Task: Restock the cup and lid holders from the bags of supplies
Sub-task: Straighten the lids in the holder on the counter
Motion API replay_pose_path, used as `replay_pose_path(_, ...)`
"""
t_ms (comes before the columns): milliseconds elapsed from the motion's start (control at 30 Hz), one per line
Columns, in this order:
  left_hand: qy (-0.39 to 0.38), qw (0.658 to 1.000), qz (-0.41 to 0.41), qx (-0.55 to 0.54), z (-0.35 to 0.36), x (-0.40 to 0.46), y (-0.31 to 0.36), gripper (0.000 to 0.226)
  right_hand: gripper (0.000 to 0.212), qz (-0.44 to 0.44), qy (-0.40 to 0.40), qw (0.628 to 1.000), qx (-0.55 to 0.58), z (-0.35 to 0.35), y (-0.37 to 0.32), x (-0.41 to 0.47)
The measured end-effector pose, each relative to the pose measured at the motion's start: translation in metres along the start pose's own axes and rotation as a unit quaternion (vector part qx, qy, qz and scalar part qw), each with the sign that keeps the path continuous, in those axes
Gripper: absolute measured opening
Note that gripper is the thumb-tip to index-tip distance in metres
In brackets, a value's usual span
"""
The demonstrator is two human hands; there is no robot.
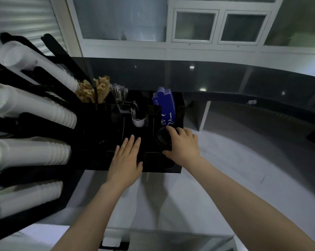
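While L hand (pixel 125 157) lies flat on organizer (pixel 116 113), R hand (pixel 183 144) grips black lids (pixel 163 138) in rt slot.

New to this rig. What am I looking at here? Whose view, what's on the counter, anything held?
One picture, from a wide-angle camera worn on a person's head, looking down at their bare arms. No robot. On the dark counter sits a black organizer with compartments: brown packets, clear-wrapped sticks, blue cards, a small white cup. At left, a rack holds stacks of white cups lying sideways. The left hand rests flat on the organizer, fingers straight. The right hand grips a stack of black lids in the right-hand compartment.
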State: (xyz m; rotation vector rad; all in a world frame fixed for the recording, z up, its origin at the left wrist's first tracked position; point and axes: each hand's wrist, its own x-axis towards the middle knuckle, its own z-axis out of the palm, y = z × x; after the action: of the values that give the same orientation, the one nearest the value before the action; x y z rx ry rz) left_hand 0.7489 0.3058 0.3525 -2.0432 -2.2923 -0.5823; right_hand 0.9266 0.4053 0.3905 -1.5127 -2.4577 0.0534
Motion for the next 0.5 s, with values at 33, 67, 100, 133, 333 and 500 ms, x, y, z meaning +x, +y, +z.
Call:
replay_pose_path(33,0.001,1.000,-0.004,0.001,0.000,-0.003,-0.001,0.078,0.085,0.000,0.004,1.000,0.004,0.000,0.001,0.000)
replay_pose_path(67,0.002,1.000,-0.008,0.002,-0.001,-0.006,-0.002,0.077,0.083,0.000,0.008,1.000,0.013,-0.001,0.001,0.001)
replay_pose_path(100,0.001,1.000,-0.012,0.003,-0.002,-0.010,-0.002,0.077,0.081,0.000,0.014,1.000,0.028,-0.002,0.002,0.001)
replay_pose_path(133,-0.001,1.000,-0.016,0.003,-0.003,-0.013,-0.002,0.077,0.080,0.000,0.023,0.998,0.050,-0.004,0.003,0.000)
replay_pose_path(333,0.003,1.000,-0.026,-0.005,-0.010,-0.018,0.001,0.076,0.077,-0.021,0.070,0.979,0.192,-0.010,0.007,-0.011)
replay_pose_path(500,0.004,1.000,-0.020,-0.010,-0.022,-0.029,0.001,0.075,0.078,-0.025,0.098,0.971,0.218,-0.012,-0.002,-0.029)
